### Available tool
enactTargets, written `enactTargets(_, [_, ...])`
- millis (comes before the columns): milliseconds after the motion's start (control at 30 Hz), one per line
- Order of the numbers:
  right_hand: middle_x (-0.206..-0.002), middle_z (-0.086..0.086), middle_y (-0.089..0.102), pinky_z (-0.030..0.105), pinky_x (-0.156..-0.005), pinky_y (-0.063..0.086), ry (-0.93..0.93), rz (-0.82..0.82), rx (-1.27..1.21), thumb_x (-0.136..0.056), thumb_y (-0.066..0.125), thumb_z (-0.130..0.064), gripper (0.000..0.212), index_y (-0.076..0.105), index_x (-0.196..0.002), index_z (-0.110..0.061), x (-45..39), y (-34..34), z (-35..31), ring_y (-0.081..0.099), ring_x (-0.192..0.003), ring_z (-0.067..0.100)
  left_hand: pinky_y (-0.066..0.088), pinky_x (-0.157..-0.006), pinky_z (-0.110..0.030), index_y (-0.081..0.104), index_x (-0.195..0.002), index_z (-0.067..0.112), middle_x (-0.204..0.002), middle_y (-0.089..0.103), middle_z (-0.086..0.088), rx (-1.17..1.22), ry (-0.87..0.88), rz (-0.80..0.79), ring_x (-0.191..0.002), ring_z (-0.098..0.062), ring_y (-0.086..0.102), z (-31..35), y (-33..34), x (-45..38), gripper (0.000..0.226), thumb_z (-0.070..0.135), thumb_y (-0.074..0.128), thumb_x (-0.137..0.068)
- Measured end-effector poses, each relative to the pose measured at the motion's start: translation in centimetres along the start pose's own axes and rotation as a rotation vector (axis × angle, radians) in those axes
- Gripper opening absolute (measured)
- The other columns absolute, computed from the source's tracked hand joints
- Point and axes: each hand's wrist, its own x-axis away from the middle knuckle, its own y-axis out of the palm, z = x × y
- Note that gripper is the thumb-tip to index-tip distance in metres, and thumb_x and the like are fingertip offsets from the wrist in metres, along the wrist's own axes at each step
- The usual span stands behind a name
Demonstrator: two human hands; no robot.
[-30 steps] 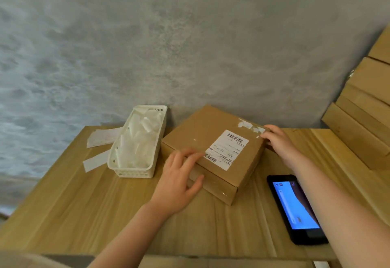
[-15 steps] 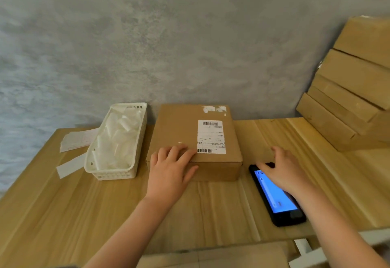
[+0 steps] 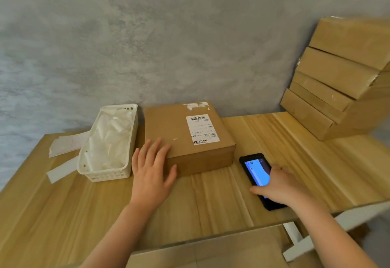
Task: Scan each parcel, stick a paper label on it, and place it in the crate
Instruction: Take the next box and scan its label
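Centrally, white basket (image 3: 99, 175) holding white paper labels (image 3: 109, 139), beside cardboard parcel (image 3: 185, 137)

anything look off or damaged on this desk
The parcel carries torn white label remnants at its far edge. Loose paper slips lie outside the white basket, and the box stack is stepped unevenly.
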Motion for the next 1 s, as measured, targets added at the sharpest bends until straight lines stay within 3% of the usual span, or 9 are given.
enactTargets(133, [-0.109,0.004,0.041,0.032,-0.067,0.047,0.018,0.082,-0.088,-0.058,0.08,-0.051,0.084,0.042,-0.123,-0.012,-0.4,-1.4,-0.2,0.052,-0.095,0.023,0.018,-0.12,-0.031,0.034,-0.147,0.017,-0.157,0.024,-0.002,0.302,-0.087,0.007,-0.147,-0.014,0.021,-0.7,-0.1,0.4,0.064,0.032,0.062,-0.091])
enactTargets(200, [-0.107,0.005,0.047,0.036,-0.069,0.052,-0.009,0.118,-0.139,-0.046,0.079,-0.058,0.088,0.049,-0.115,-0.012,-0.6,-3.2,-0.6,0.055,-0.092,0.023,0.012,-0.117,-0.012,0.026,-0.151,0.022,-0.159,0.019,0.002,0.403,-0.145,0.025,-0.144,-0.002,0.017,-0.6,0.0,0.8,0.076,0.021,0.071,-0.089])
enactTargets(267, [-0.1,0.005,0.053,0.035,-0.064,0.054,-0.058,0.151,-0.147,-0.038,0.075,-0.063,0.084,0.054,-0.104,-0.015,-0.6,-5.5,-1.4,0.06,-0.082,0.022,0.008,-0.113,-0.003,0.021,-0.152,0.023,-0.159,0.017,0.005,0.438,-0.184,0.046,-0.144,0.003,0.014,-0.7,0.3,1.0,0.084,0.018,0.073,-0.087])
enactTargets(433, [-0.092,0.006,0.061,0.031,-0.059,0.046,-0.221,0.084,-0.104,-0.057,0.083,-0.055,0.058,0.058,-0.09,-0.014,1.0,-10.3,-5.3,0.064,-0.076,0.021,0.016,-0.12,-0.022,0.008,-0.156,0.024,-0.161,0.018,0.005,0.559,-0.266,-0.013,-0.148,-0.005,0.018,-1.3,0.8,1.1,0.098,0.02,0.076,-0.085])
enactTargets(567, [-0.089,0.006,0.065,0.03,-0.06,0.04,-0.242,-0.019,-0.031,-0.063,0.077,-0.065,0.06,0.062,-0.09,-0.013,2.0,-11.0,-8.4,0.064,-0.074,0.021,0.019,-0.108,-0.003,0.006,-0.157,0.023,-0.153,0.022,0.016,0.686,-0.378,-0.036,-0.139,0.007,0.024,-1.4,0.6,1.0,0.097,0.017,0.073,-0.088])
enactTargets(700, [-0.081,0.002,0.06,0.03,-0.059,0.036,-0.243,-0.044,0.084,-0.063,0.071,-0.071,0.064,0.061,-0.087,-0.013,2.9,-11.1,-10.6,0.056,-0.066,0.019,0.024,-0.108,-0.008,0.007,-0.157,0.024,-0.151,0.025,0.019,0.835,-0.472,-0.064,-0.135,0.01,0.028,-1.5,0.4,0.7,0.088,0.017,0.066,-0.093])
enactTargets(833, [-0.075,0.001,0.056,0.03,-0.057,0.033,-0.266,-0.053,0.14,-0.065,0.069,-0.071,0.061,0.059,-0.08,-0.013,3.6,-11.0,-11.6,0.052,-0.062,0.019,0.026,-0.094,0.007,0.011,-0.158,0.023,-0.151,0.031,0.018,0.855,-0.479,-0.084,-0.132,0.012,0.031,-1.6,0.6,0.8,0.076,0.022,0.058,-0.098])
enactTargets(1000, [-0.072,0.001,0.056,0.029,-0.056,0.033,-0.275,-0.034,0.148,-0.065,0.069,-0.072,0.062,0.061,-0.08,-0.012,3.7,-10.9,-11.8,0.051,-0.059,0.018,0.027,-0.101,-0.001,0.017,-0.157,0.025,-0.154,0.035,0.016,0.863,-0.473,-0.07,-0.135,0.012,0.033,-2.2,0.7,0.8,0.068,0.025,0.054,-0.1])
